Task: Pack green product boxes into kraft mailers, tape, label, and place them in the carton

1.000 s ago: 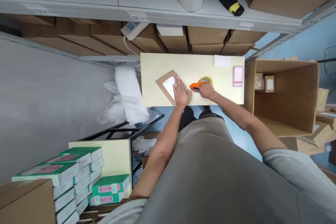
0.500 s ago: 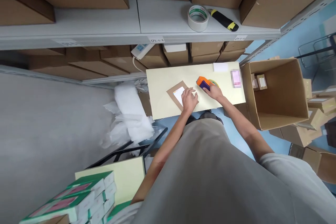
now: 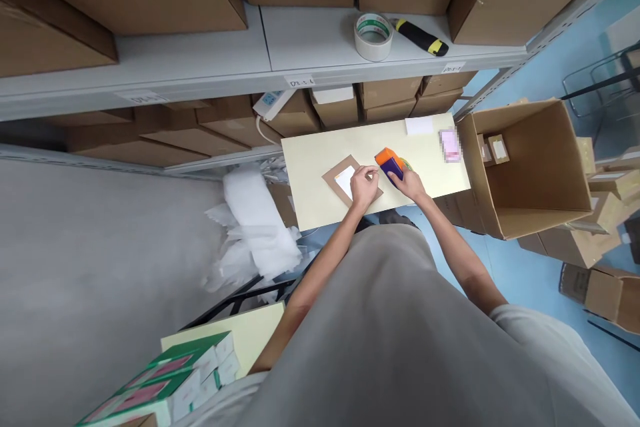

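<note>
A flat brown cardboard package (image 3: 336, 173) with a white label (image 3: 345, 181) lies tilted on the pale tabletop. My left hand (image 3: 365, 185) is over the package's right part and hides some of it. The thumb and fingers are pinched together, close to the front of a tape dispenser; what they hold, if anything, is too small to make out. My right hand (image 3: 409, 185) grips the orange and purple tape dispenser (image 3: 389, 161) just right of the package. Part of a tape roll (image 3: 407, 164) shows behind it.
A large open carton (image 3: 537, 177) with small boxes inside stands right of the table (image 3: 310, 210). On the shelf ahead lie a tape roll (image 3: 373, 47) and a utility knife (image 3: 421, 37). White wrapping (image 3: 263, 227) hangs at left, above green-and-white boxes (image 3: 165, 380).
My left hand has gone from fingers spread over the package to a pinch near the dispenser. The dispenser has turned in my right hand, showing more purple. The view has shifted slightly.
</note>
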`<action>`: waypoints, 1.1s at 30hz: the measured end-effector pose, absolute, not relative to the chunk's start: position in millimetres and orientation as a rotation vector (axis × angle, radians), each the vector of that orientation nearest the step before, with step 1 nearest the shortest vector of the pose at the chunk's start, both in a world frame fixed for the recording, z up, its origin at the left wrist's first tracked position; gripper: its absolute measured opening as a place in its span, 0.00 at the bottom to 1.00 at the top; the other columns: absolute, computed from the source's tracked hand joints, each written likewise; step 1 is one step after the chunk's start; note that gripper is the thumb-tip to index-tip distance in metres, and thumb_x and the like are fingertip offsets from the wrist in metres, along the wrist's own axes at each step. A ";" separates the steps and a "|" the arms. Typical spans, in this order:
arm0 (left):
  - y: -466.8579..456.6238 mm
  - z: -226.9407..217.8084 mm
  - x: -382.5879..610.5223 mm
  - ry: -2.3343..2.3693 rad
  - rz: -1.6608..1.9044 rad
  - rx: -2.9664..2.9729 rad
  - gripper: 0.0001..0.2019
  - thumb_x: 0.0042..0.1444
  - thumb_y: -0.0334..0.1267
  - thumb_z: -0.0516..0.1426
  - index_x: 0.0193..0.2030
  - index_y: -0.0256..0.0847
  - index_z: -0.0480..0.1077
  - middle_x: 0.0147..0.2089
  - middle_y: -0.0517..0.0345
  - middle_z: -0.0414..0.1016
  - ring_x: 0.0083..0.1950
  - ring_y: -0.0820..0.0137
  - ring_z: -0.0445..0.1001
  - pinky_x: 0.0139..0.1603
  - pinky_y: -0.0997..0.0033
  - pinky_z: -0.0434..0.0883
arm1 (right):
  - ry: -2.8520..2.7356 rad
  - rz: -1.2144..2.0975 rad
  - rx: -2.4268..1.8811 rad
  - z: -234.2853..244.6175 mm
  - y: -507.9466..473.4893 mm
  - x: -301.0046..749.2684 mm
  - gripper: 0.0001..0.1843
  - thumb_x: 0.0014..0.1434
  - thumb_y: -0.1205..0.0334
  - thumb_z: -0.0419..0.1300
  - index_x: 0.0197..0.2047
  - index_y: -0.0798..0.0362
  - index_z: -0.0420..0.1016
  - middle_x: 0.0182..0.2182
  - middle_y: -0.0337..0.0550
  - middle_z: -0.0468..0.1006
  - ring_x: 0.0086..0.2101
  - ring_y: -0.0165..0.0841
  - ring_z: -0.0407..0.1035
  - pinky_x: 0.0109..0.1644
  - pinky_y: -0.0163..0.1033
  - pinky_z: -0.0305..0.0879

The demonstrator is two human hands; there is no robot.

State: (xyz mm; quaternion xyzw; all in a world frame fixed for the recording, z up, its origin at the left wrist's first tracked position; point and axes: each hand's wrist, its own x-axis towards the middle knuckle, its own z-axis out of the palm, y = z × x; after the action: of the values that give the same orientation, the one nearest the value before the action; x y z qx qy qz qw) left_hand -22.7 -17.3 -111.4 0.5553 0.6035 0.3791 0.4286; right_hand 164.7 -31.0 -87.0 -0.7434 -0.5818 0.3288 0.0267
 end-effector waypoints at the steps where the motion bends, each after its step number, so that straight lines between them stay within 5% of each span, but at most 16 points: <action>1: -17.0 -110.2 -23.2 1.510 0.957 1.361 0.11 0.64 0.27 0.61 0.42 0.46 0.84 0.49 0.54 0.89 0.52 0.61 0.87 0.61 0.59 0.81 | -1.808 1.021 -2.286 -87.0 -27.8 163.7 0.32 0.80 0.35 0.53 0.65 0.55 0.75 0.56 0.63 0.87 0.58 0.61 0.83 0.61 0.56 0.79; 21: -16.8 -118.6 0.5 1.749 0.942 1.046 0.10 0.62 0.30 0.60 0.41 0.45 0.85 0.45 0.54 0.90 0.44 0.65 0.87 0.53 0.63 0.84 | -2.169 1.282 -2.048 -124.7 48.1 174.6 0.38 0.78 0.51 0.50 0.80 0.70 0.56 0.62 0.74 0.81 0.60 0.64 0.79 0.66 0.64 0.76; 29: -21.8 -126.3 6.6 1.794 0.913 0.981 0.16 0.68 0.30 0.54 0.46 0.44 0.85 0.47 0.53 0.91 0.49 0.63 0.89 0.59 0.60 0.84 | -2.369 1.101 -1.957 -169.6 61.5 177.9 0.33 0.77 0.64 0.48 0.79 0.71 0.60 0.66 0.75 0.78 0.71 0.56 0.67 0.84 0.63 0.48; 33: -25.5 -131.1 -7.6 1.911 0.938 1.042 0.19 0.71 0.30 0.51 0.55 0.44 0.83 0.58 0.49 0.89 0.63 0.60 0.87 0.71 0.56 0.80 | -2.421 1.065 -1.949 -186.2 63.3 177.7 0.35 0.75 0.68 0.46 0.79 0.79 0.60 0.68 0.81 0.74 0.73 0.57 0.64 0.85 0.64 0.44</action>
State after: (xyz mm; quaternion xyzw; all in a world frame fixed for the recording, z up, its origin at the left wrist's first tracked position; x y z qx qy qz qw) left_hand -7.6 -25.5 -131.1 0.4075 0.7469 0.3669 0.3763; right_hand 177.7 63.3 -186.2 -0.5918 -0.7349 0.3234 -0.0720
